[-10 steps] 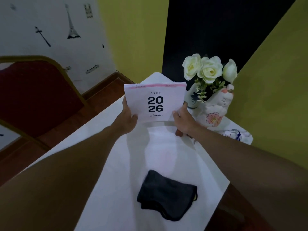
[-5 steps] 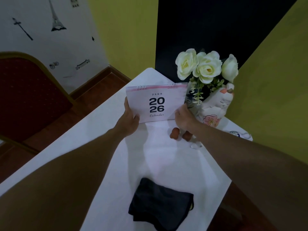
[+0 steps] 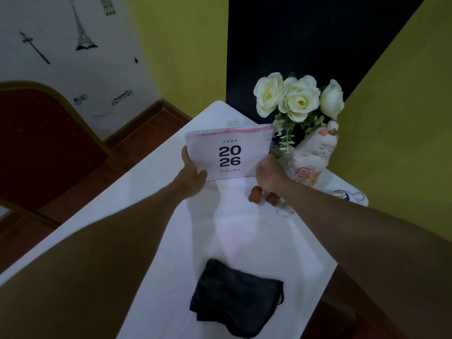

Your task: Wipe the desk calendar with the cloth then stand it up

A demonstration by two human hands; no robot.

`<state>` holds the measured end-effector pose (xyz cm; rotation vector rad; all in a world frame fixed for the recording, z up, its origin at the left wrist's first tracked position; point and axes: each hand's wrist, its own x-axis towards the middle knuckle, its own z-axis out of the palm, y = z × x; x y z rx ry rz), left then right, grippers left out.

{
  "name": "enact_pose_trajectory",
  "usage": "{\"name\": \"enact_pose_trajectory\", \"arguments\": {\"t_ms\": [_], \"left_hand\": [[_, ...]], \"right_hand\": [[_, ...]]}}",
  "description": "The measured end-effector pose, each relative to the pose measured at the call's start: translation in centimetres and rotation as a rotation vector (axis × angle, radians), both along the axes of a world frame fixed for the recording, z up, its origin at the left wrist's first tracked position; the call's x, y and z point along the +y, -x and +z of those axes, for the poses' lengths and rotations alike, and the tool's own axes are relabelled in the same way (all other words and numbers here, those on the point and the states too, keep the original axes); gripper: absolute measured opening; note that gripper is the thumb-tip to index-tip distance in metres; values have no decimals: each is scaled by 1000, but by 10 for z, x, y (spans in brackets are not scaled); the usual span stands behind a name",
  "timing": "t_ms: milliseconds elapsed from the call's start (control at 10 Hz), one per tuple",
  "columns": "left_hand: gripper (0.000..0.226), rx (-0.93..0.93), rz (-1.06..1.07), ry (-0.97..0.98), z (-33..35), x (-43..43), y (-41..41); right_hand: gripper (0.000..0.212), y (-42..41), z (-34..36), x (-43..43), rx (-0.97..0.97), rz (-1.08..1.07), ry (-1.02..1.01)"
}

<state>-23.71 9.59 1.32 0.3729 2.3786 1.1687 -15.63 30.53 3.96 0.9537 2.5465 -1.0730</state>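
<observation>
The desk calendar [image 3: 230,155] is white with a pink top strip, wire rings and "2026" printed on its face. It stands upright with its lower edge on the white table [image 3: 232,231], far from me. My left hand [image 3: 193,177] grips its lower left corner. My right hand [image 3: 269,173] holds its lower right edge. The dark grey cloth [image 3: 236,297] lies crumpled near the table's front edge, apart from both hands.
A white cat figurine [image 3: 315,155] and white roses [image 3: 296,99] stand just right of the calendar. Two small brown figures [image 3: 255,194] sit under my right wrist. A blue-and-white ornament [image 3: 347,195] lies at the right edge. A red chair [image 3: 41,143] stands at the left.
Both hands have lowered the calendar from the air down to the tabletop, next to the flowers. The cloth has not moved.
</observation>
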Motion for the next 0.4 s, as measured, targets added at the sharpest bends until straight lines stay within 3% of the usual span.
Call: {"name": "enact_pose_trajectory", "arguments": {"t_ms": [200, 400], "left_hand": [[94, -21, -42, 1, 29, -7, -17], [94, 12, -40, 156, 66, -22, -37]], "right_hand": [[44, -10, 21, -6, 55, 12, -9], [60, -38, 47, -15, 165, 77, 45]]}}
